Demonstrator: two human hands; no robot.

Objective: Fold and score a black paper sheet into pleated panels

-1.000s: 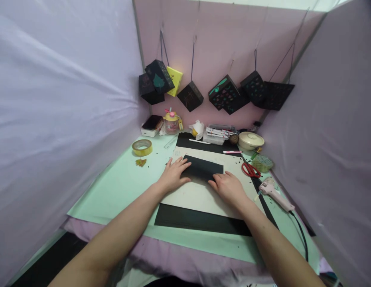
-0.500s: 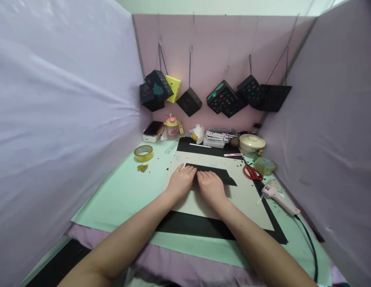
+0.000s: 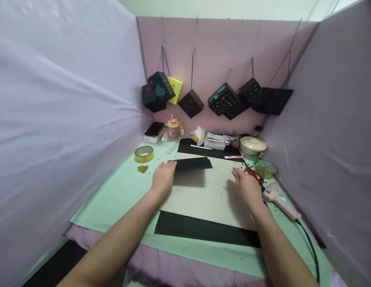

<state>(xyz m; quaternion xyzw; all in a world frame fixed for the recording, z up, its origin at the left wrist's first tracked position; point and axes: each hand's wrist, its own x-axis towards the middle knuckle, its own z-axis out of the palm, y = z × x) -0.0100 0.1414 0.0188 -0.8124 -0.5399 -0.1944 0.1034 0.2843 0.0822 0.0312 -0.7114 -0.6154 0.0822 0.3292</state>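
My left hand (image 3: 164,177) grips the left end of a folded piece of black paper (image 3: 193,164), lifted a little above a large white sheet (image 3: 200,199) on which its shadow falls. Away to the right, my right hand (image 3: 247,185) hovers over the sheet's right side, fingers apart and holding nothing. Red-handled scissors (image 3: 257,176) lie just beyond that hand, which partly covers them. Under the white sheet, larger black paper (image 3: 203,229) shows at the front and back edges.
A glue gun (image 3: 279,201) with a black cord lies at the right. Yellow tape (image 3: 144,154) and a dried leaf (image 3: 143,169) are at the left. Pens (image 3: 221,138), a lidded bowl (image 3: 253,145) and a jar (image 3: 173,129) line the back. Black boxes (image 3: 190,103) hang above.
My left hand has moved left and raised the black paper off the sheet. My right hand has let go of it and shifted right, toward the scissors.
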